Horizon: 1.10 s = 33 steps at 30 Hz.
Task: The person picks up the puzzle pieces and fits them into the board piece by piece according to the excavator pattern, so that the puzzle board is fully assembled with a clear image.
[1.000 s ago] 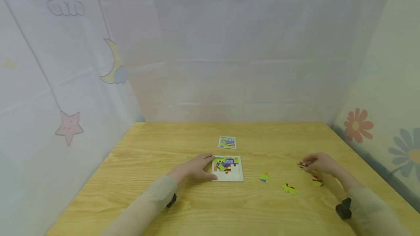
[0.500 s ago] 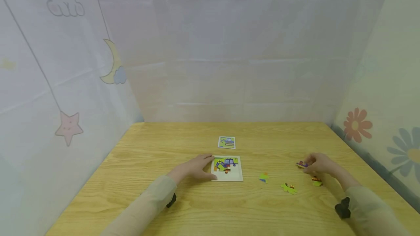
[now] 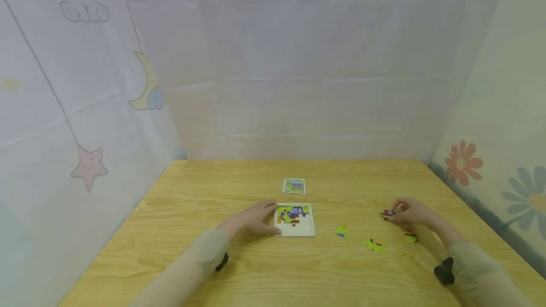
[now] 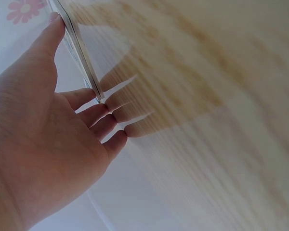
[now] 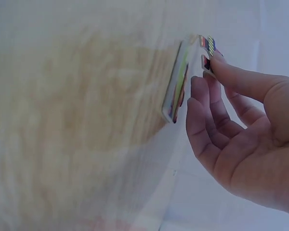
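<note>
Your left hand is relaxed, fingers fairly straight against the left edge of the part-filled puzzle tray. Past a green-and-blue piece, well right of the tray, your right hand is pinching a purple-and-red piece. Looks like the pickup step tbh; next move probably calls for a steady pinch and lining it up.

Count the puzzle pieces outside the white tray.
4: a purple piece pinched by the right hand; on the table, an orange-topped piece beside that hand, a blue-edged piece nearest the tray, a green piece between them. The hands may hide others.
</note>
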Motion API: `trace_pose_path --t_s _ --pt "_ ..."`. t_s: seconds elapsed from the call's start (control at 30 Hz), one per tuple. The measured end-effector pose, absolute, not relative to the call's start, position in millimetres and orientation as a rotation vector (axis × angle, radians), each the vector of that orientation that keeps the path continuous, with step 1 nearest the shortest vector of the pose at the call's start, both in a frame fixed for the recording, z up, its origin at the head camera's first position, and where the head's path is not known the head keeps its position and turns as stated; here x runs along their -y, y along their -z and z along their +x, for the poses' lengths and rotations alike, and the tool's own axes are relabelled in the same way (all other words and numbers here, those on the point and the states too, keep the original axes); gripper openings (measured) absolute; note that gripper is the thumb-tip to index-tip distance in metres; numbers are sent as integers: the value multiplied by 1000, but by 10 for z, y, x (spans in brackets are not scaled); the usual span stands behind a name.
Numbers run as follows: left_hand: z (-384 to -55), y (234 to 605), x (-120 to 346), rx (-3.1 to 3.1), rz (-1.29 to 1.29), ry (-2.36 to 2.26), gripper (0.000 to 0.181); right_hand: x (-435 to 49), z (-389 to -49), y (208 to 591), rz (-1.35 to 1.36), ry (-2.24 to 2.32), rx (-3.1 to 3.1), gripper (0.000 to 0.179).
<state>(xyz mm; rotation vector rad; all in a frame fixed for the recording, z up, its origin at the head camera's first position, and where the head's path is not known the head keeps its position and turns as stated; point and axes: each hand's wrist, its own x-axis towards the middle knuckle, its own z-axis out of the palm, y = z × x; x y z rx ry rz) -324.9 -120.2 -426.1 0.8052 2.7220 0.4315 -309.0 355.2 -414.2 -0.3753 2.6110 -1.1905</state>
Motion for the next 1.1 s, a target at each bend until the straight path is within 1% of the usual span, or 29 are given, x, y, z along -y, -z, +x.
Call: trace_pose_path --t_s 0.1,0.3,0.5,0.83,1.03,1.1 --pt "-3245 4258 1202 -2722 801 -433 86 -3555 -3101 4107 -372 1188 -2632 27" --pt "-3252 4257 1201 -2724 805 -431 87 -3558 -3118 4033 -343 1152 -2684 42" --pt "-3244 4255 1203 -2724 799 -434 87 -3511 -3119 4027 -339 1163 -2722 37" --pt "-3232 4255 1199 -2727 775 -419 86 -3315 -3123 4013 -301 1309 -2669 46" --pt "-3222 4237 1200 -2724 779 -435 86 -3186 -3211 4048 -319 1400 -2634 44" --pt "-3225 4235 1201 -2724 784 -442 87 -3149 -3233 4058 -336 1412 -2631 46"
